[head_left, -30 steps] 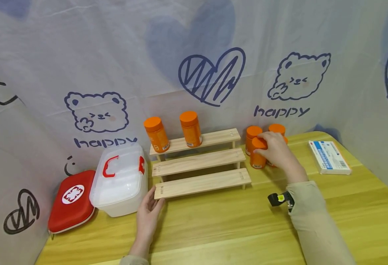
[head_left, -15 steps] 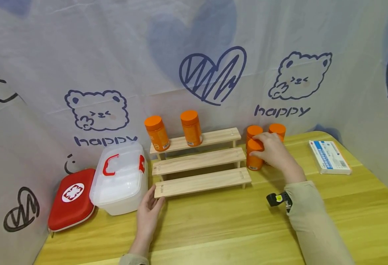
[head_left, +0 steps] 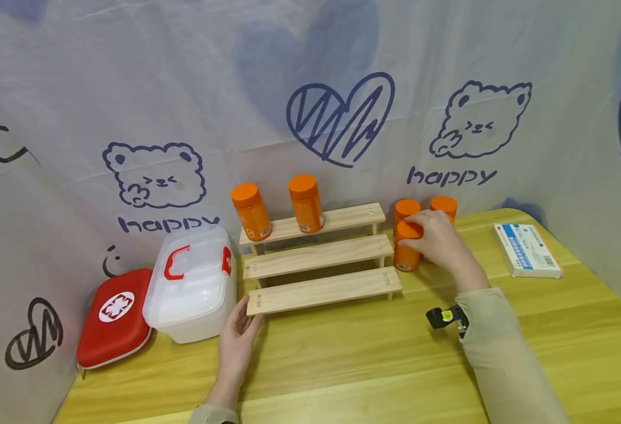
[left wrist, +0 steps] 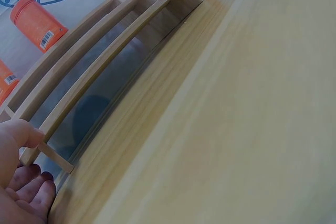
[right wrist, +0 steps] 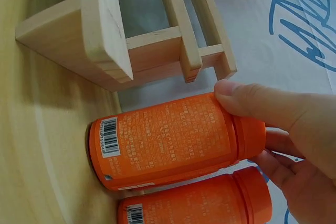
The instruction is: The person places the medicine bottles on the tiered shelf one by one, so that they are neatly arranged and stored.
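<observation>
Right hand (head_left: pixel 439 241), partly closed, grips an orange bottle (head_left: pixel 407 258) by its top, on the bench (head_left: pixel 352 365) right of the wooden rack (head_left: pixel 323 290); left hand (head_left: pixel 238 337) pinches the rack's near left corner.

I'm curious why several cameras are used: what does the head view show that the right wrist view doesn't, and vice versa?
Only the head view shows the left hand, red case, translucent box and flat carton. Only the right wrist view shows rows of fine print on the orange bottle the right hand pinches. Both show that bottle, the right hand and the wooden rack.
</observation>
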Available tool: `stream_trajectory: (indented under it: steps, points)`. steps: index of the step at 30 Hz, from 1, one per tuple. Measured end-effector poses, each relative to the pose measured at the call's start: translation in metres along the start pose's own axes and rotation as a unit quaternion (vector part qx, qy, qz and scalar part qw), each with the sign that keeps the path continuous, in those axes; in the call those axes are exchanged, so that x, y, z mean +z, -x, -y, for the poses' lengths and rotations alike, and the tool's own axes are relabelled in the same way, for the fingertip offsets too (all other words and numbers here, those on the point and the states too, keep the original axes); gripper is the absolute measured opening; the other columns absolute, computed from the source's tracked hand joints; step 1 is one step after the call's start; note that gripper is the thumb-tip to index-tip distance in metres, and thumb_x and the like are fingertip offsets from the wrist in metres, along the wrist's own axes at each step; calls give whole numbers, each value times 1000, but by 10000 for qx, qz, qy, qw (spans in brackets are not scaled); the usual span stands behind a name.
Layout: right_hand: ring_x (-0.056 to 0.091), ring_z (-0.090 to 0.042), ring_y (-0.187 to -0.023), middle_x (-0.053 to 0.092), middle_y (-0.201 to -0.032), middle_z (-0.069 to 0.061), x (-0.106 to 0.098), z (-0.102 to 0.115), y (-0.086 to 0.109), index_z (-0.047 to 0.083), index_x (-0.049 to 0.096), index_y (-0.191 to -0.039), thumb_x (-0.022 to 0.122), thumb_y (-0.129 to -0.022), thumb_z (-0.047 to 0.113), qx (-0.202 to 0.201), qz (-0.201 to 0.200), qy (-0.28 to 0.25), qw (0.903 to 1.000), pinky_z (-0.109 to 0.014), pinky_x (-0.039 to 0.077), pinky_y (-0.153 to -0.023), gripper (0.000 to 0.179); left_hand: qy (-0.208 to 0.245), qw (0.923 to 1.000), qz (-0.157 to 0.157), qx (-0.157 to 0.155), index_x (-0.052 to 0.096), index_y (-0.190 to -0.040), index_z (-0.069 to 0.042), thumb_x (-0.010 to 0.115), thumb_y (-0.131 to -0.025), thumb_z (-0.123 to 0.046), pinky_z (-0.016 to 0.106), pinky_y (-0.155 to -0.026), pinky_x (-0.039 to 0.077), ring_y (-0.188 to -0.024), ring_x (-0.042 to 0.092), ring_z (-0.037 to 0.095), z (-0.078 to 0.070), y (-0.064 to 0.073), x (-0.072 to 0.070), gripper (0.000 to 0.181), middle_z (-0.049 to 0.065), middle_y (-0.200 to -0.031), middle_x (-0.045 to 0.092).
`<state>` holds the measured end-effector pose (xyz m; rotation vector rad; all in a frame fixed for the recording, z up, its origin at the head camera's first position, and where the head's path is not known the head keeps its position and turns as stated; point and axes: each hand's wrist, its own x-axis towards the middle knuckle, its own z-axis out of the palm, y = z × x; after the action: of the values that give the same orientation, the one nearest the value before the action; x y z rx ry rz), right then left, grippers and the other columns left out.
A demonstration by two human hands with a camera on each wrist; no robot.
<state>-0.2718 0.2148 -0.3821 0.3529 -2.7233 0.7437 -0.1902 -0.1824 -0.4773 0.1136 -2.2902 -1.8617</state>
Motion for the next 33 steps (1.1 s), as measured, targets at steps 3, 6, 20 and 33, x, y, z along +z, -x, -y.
stream_trajectory:
  steps: [3,6,20,33]
  points:
    - [45,-41,-109,60,-116,-27,-2,1,1,-10,62,-115,79,-79,15,23,-79,-180,9998,-54,35,-96,47,15,10000,1,-46,42,-142,-2,64,-92,-7,40,-106,36,-130,41,30,0,0,0,55,20,-145,40]
    - [43,-42,-111,59,-119,-26,-7,4,3,-9,61,-117,79,-79,17,174,-96,-433,9989,-55,35,-97,50,13,10000,-12,-22,42,-142,-2,64,-92,-7,41,-106,36,-130,41,30,0,-1,0,55,20,-145,40]
    - [46,-38,-112,50,-125,-22,-24,21,8,-4,59,-120,77,-82,20,729,-1006,-1170,9853,-54,41,-96,48,38,10000,-2,-71,42,-143,-3,64,-92,-7,36,-104,39,-127,43,30,2,0,-1,55,19,-144,42]
    - [49,-28,-116,56,-126,-10,-29,44,-9,3,66,-117,78,-81,28,462,-2371,-1477,9591,-47,45,-96,46,52,10000,34,-62,42,-142,-1,64,-92,-8,35,-103,40,-126,44,30,1,-1,0,55,20,-142,43]
